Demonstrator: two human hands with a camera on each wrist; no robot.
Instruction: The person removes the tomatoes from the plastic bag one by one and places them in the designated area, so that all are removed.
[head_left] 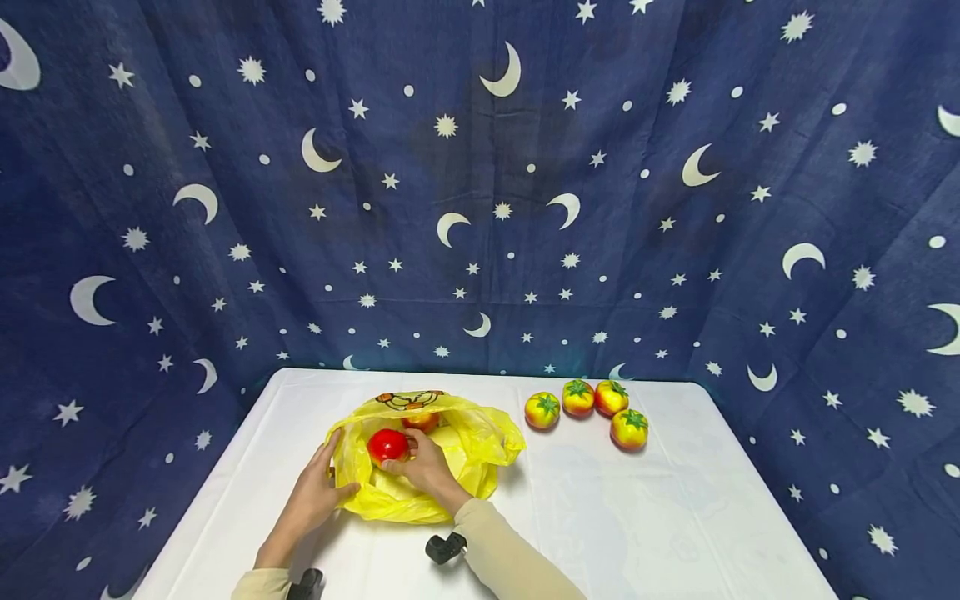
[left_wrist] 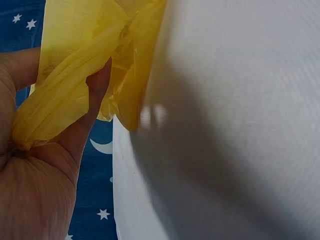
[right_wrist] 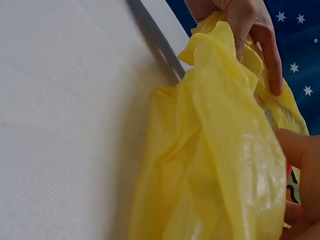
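A yellow plastic bag lies on its side with its mouth spread toward me. My left hand grips the bag's left edge; in the left wrist view, gathered yellow plastic runs through the fingers of that hand. Inside the bag mouth, my right hand holds a shiny red tomato-like fruit by its right side. Behind its fingers, another reddish fruit sits in the bag. The right wrist view shows mostly the bag's outside, with part of the right hand at the edge.
Several yellow-and-red fruits with green leafy tops, one of them nearest the bag, stand at the back right of the white-covered table. A dark blue curtain with moons and stars surrounds the table's back and sides.
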